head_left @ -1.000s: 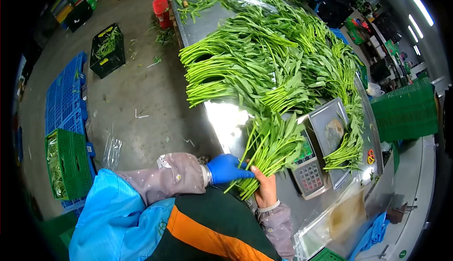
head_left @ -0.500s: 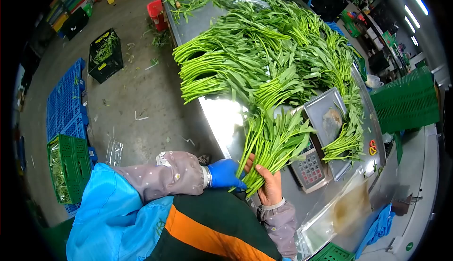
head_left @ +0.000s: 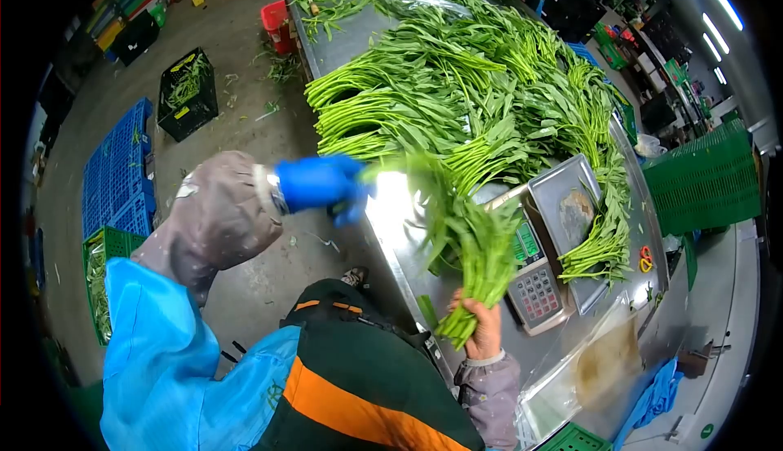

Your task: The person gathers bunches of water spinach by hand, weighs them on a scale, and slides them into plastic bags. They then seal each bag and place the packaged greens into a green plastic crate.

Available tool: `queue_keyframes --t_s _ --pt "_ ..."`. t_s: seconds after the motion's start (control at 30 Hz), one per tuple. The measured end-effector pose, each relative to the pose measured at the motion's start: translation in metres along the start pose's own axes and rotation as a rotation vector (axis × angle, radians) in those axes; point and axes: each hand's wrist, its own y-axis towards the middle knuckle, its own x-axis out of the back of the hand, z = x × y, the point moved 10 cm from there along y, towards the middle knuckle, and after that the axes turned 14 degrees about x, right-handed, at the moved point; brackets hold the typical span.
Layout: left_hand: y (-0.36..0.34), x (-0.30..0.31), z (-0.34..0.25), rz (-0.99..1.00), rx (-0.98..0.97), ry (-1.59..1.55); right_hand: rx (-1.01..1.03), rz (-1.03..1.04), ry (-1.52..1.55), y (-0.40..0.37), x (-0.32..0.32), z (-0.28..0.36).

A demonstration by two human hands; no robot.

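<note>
My right hand [head_left: 479, 324], bare, is wrapped round the stems of a bunch of leafy greens [head_left: 481, 267], like water spinach, above the table's near edge. Its leaves point away from me, and some at the left are smeared by motion. My left hand [head_left: 326, 186], in a blue glove, is raised to the left of the table edge. Motion blurs its fingers beside a green streak, and I cannot tell what they hold. Just right of the bunch is a digital scale [head_left: 538, 292] with a steel pan [head_left: 555, 198]. A cut stem piece [head_left: 427, 311] lies by the edge.
A large heap of greens [head_left: 457, 84] covers the steel table [head_left: 347, 43]. Another bunch [head_left: 595, 255] lies against the scale pan. Red-handled scissors [head_left: 646, 258] and clear plastic bags [head_left: 563, 386] are at the right. A black crate [head_left: 188, 96] and blue pallet [head_left: 118, 174] stand on the floor.
My left hand has moved from the stem ends up and left, away from the bunch. My right hand now holds the bunch alone, gripped tighter round the stems.
</note>
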Motion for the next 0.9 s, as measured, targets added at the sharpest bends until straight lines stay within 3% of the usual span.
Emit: queue_keyframes --t_s 0.07,0.13,0.2,0.23,0.27,0.3,0.43,0.5,0.6,0.63,0.7,0.8,0.9 --pt "-0.025 0.009 -0.035 -0.196 -0.244 -0.185 0.192 -0.101 0.036 -0.006 -0.006 0.033" --pt "-0.002 -0.045 -0.024 -0.056 -0.241 -0.35 0.237 -0.093 0.119 -0.005 -0.012 0.03" --pt "0.038 -0.113 0.007 0.023 -0.064 -0.278 0.208 -0.114 0.108 -0.005 -0.028 0.018" --pt "0.063 -0.134 0.023 -0.066 -0.273 -0.037 0.118 -0.108 0.142 -0.004 -0.027 -0.003" --pt "0.064 -0.15 0.026 -0.289 -0.359 0.384 0.094 -0.106 0.143 -0.004 -0.032 -0.015" --pt "0.074 -0.162 0.049 -0.23 -0.186 0.337 0.035 -0.098 0.096 -0.006 -0.031 -0.029" --pt "0.051 -0.181 0.059 -0.007 -0.082 0.618 -0.08 0.0 0.076 -0.018 -0.031 -0.049" --pt "0.055 -0.19 0.06 0.101 -0.038 0.723 -0.01 -0.017 -0.011 -0.016 -0.033 -0.036" --pt "0.061 -0.185 0.039 0.02 -0.332 0.392 0.216 -0.061 -0.176 -0.003 -0.044 0.032" --pt "0.047 -0.185 0.024 0.276 -0.092 0.211 0.291 -0.09 -0.226 0.005 -0.041 0.066" --pt "0.047 -0.158 0.019 0.16 -0.165 0.105 0.526 -0.156 -0.285 0.029 -0.034 0.154" --pt "0.056 -0.125 0.037 -0.081 -0.123 0.149 0.608 -0.208 -0.262 0.088 0.011 0.245" --pt "0.066 -0.135 0.053 0.036 -0.058 0.302 0.454 -0.219 -0.122 0.164 0.088 0.242"
